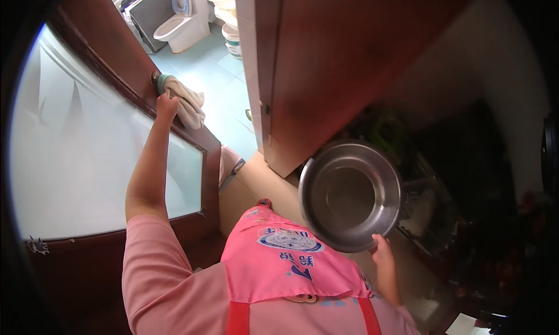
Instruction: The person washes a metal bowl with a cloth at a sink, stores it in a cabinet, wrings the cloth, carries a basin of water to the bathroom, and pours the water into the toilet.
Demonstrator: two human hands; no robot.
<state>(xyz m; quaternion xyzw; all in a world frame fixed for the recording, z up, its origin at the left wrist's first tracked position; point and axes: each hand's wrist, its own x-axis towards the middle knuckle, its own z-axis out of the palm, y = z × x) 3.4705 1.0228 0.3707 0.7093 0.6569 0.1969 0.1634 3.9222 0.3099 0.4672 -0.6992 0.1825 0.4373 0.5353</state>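
My left hand (167, 103) is closed at the edge of a brown door (137, 78), on or right beside a pale cloth (189, 105) that hangs near the door handle. What its fingers grip is too small to make out. A round metal basin (350, 195) is held by its rim in my right hand (381, 250), with the thumb at the near edge. The inside of the basin shows no contents. A pink apron (291, 253) covers my front.
Through the doorway are a white toilet (180, 29), stacked buckets (231, 41) and a pale blue floor (218, 81). A reddish-brown panel (338, 61) stands to the right of the opening. Frosted glass (99, 148) fills the door. Dark, unclear items lie at the far right.
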